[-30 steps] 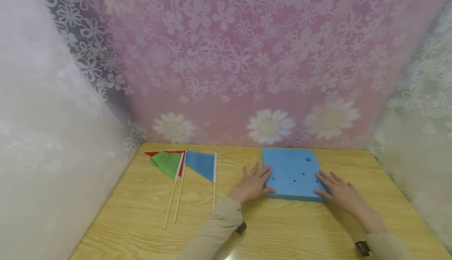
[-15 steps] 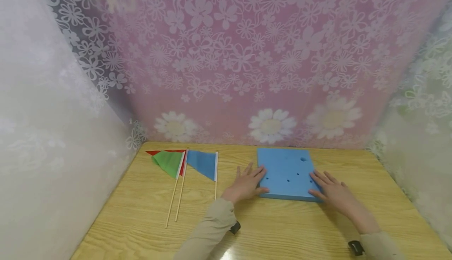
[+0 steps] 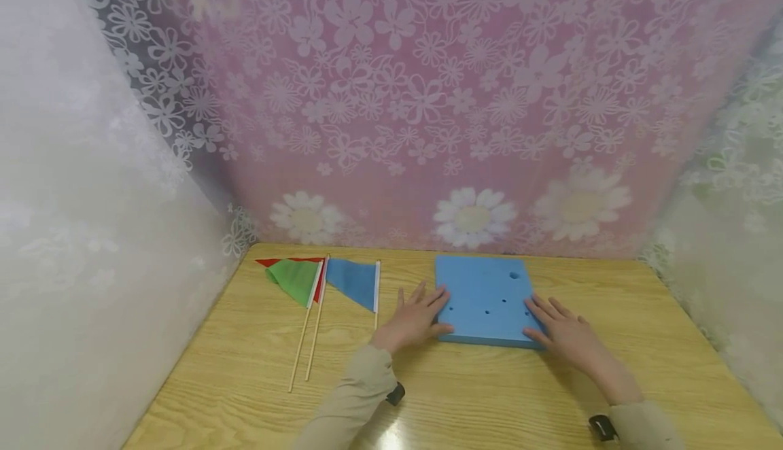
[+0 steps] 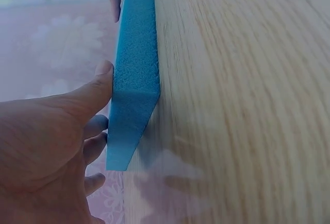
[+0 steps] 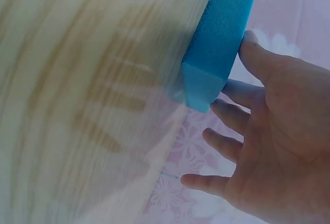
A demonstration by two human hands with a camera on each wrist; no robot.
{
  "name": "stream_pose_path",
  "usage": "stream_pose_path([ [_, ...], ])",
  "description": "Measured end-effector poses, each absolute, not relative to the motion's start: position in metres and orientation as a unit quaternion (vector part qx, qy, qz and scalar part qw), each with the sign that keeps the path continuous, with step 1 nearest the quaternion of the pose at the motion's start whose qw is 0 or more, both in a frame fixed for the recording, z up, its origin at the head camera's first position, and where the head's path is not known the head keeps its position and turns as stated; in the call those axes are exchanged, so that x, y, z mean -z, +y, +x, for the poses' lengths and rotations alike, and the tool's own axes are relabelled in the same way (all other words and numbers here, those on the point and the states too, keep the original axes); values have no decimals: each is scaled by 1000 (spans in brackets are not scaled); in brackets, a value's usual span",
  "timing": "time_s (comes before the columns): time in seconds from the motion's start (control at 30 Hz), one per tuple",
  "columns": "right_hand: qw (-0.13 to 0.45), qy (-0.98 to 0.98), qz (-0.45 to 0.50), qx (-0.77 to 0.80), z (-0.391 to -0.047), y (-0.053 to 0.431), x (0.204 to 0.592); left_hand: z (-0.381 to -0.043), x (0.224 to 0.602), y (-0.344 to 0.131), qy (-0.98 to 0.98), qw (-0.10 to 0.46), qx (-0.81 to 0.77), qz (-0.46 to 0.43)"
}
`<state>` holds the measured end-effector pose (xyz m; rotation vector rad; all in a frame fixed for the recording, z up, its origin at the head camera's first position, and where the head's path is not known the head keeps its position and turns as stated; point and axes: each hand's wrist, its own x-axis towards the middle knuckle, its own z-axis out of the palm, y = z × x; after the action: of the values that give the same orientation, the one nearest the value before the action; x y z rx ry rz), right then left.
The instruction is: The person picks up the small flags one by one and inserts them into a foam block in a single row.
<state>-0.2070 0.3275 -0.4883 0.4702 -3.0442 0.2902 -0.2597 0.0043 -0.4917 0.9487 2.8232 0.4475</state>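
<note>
A thick blue foam board with several small holes and one larger hole lies flat on the wooden table. At its left edge my left hand rests with fingers spread, fingertips and thumb on the top. My right hand lies likewise on the right edge, fingers extended. In the left wrist view the thumb of the left hand touches the upper edge of the foam board. The right wrist view shows the right hand with straight, spread fingers at the corner of the foam board.
Left of the board lie a green flag, a red flag partly under it, and a blue flag, all on thin wooden sticks. Patterned cloth walls enclose the table at the back and sides.
The foam board has slid left along the table, with both hands moving left together on its edges. The flags have stayed where they lie.
</note>
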Motion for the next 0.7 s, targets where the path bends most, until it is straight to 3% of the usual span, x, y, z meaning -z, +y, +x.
stream_pose_path([
  [0.7, 9, -975, 182, -124, -206, 303, 488, -253, 486, -35, 928, 93, -192, 306],
])
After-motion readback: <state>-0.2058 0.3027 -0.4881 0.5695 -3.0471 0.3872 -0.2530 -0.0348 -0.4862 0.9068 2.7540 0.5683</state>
